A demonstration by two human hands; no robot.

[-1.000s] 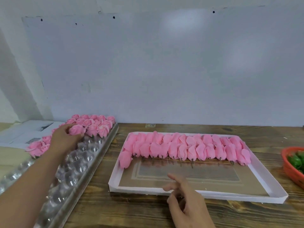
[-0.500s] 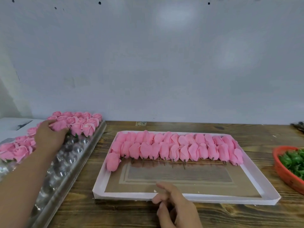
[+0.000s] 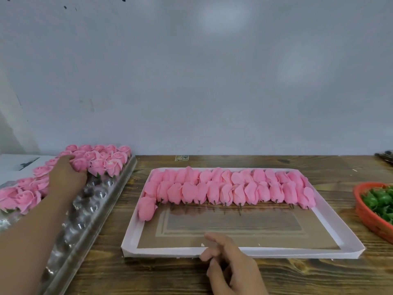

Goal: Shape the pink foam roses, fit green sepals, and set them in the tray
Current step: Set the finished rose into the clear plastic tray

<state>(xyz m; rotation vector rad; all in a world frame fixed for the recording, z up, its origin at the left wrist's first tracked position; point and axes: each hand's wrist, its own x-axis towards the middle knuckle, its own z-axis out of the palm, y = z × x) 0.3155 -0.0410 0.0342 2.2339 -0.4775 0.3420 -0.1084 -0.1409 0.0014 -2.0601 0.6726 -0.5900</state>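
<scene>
A finished rose (image 3: 80,164) is gripped by the left hand (image 3: 67,179) over the clear cavity tray (image 3: 93,206). The right hand (image 3: 230,266) is held loosely curled, empty, near the white tray (image 3: 240,251) of unshaped buds (image 3: 225,189). No writing is legible.

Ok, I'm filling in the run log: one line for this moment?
left hand: on finished rose in clear tray | right hand: idle by white tray | sepals: untouched

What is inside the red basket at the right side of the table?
The red basket holds green sepals, piled together. Only part of the basket is in the picture, so the rest of the pile and the basket's bottom cannot be seen.
</scene>
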